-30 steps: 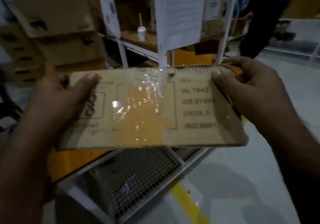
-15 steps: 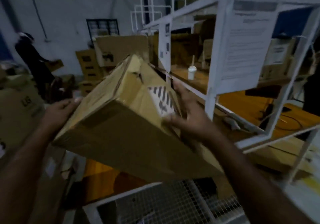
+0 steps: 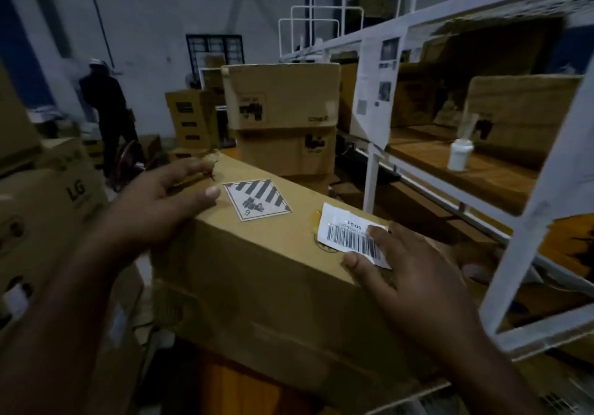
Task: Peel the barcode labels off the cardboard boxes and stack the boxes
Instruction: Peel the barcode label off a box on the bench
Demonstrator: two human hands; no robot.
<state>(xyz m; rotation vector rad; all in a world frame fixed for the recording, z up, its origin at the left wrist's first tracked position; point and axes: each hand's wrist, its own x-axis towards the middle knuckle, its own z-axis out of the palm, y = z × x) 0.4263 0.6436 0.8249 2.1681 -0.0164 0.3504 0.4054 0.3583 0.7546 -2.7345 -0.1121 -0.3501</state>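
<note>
Cardboard box (image 3: 257, 286) is sitting at an angle in front of the person, long top face showing, both hands on it. Left hand (image 3: 154, 209) is resting on the far-left end of the top, fingers relaxed and spread, thumb lying flat just beside the diamond hazard label (image 3: 257, 200). Right hand (image 3: 408, 273) is lying over the near-right end, fingers mostly straight; index fingertip is touching the right edge of the barcode label (image 3: 350, 236), thumb tip sitting at the box edge just below it. Label is lying on the top face; can't tell whether a corner is lifting. Stacked boxes (image 3: 283, 99) are standing behind. White rack (image 3: 527, 209) is running along the right, with a white bottle (image 3: 460, 154) on its wooden shelf and a paper sheet (image 3: 374, 90) hanging on a post. LG box (image 3: 48, 209) is sitting at left; a person in dark clothes (image 3: 107, 109) is standing far back left.
</note>
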